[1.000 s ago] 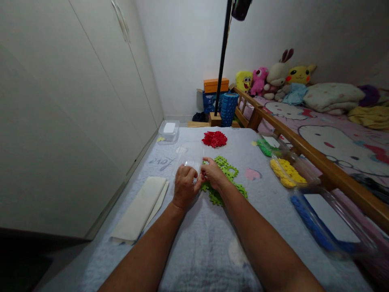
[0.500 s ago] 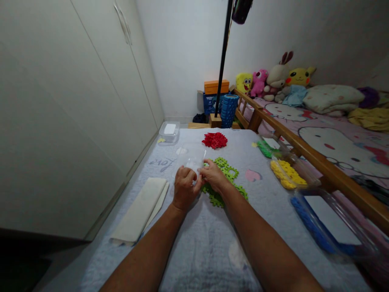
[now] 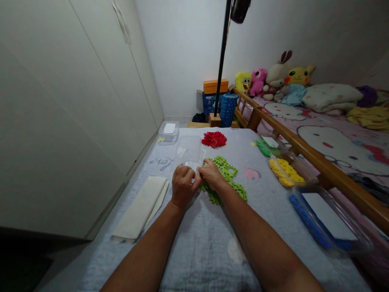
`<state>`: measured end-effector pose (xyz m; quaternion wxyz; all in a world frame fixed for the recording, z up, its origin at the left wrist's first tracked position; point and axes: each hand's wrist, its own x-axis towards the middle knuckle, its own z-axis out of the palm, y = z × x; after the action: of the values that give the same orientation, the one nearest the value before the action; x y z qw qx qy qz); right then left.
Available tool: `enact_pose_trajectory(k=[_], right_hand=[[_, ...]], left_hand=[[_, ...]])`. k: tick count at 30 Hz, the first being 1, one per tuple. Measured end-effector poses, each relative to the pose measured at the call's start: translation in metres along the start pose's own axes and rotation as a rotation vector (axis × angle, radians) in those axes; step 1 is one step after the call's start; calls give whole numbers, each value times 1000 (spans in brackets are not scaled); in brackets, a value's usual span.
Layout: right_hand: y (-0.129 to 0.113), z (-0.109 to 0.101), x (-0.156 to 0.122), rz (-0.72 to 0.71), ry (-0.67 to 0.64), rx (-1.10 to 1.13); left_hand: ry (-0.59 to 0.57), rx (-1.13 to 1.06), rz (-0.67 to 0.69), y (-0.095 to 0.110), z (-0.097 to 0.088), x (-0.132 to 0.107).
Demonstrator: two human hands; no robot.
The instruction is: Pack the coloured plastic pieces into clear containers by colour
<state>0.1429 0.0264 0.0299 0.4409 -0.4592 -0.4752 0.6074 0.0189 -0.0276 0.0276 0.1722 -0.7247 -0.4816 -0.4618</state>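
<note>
A clear plastic box (image 3: 198, 156) is on the sheet in front of me, its flap-like lid part (image 3: 189, 142) stretching away behind it. My left hand (image 3: 183, 184) has its fingers curled over the near left edge of the box. From the right, my right hand (image 3: 211, 173) pinches the near right corner, thumbs of both hands close together. Under and beside my right wrist lies a pile of light green gear-shaped plastic pieces (image 3: 223, 166). Beyond the box sits a heap of red plastic pieces (image 3: 214, 139).
Along the right edge stand clear boxes of green pieces (image 3: 263, 149), yellow pieces (image 3: 284, 172) and blue pieces (image 3: 310, 225), beside a wooden bed rail (image 3: 282, 140). At far left is another clear box (image 3: 169, 137). A folded cream cloth (image 3: 139, 209) lies left of my arm.
The clear box's far part now shows more plainly, laid out toward the back. My hands keep nearly the same grip and place; the view has shifted slightly.
</note>
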Motion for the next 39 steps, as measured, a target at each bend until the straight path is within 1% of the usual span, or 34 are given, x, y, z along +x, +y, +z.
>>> enact_pose_trajectory(k=[2,4,6,8,12,15,19,22,26,29,32,35,37,39], right_hand=[[-2,0,-1,17,-8,-16],[-2,-1,-2,21,0,-33],[-3,-3,-1,10,31,-61],[-2,-6,0,8,60,-99],[-1,-12,3,-7,93,-178],[-1,-15,4,-51,95,-240],[-3,-16,3,-84,96,-364],[-3,-16,3,-122,120,-432],[-1,-15,4,-217,143,-460],[1,-15,5,-265,169,-491],[0,-15,5,-309,192,-524],[-3,-15,2,-365,180,-579],[-4,-15,0,-388,155,-627],[-4,-14,-1,-390,134,-680]], left_hand=[[15,41,4,1,-5,2],[31,51,-21,-1,-10,3],[63,25,-48,-7,-17,4],[131,7,-89,-17,-23,6],[256,-13,-286,-40,-31,8],[305,-105,-502,-51,-29,9],[290,-162,-776,-60,-20,7],[265,-201,-873,-68,-13,3],[234,-298,-926,-78,-8,-1],[163,-199,-906,-85,-8,-1],[49,-55,-881,-88,-6,-1],[-49,-2,-831,-89,0,-3],[-84,12,-792,-88,4,-5],[-85,45,-766,-87,6,-5]])
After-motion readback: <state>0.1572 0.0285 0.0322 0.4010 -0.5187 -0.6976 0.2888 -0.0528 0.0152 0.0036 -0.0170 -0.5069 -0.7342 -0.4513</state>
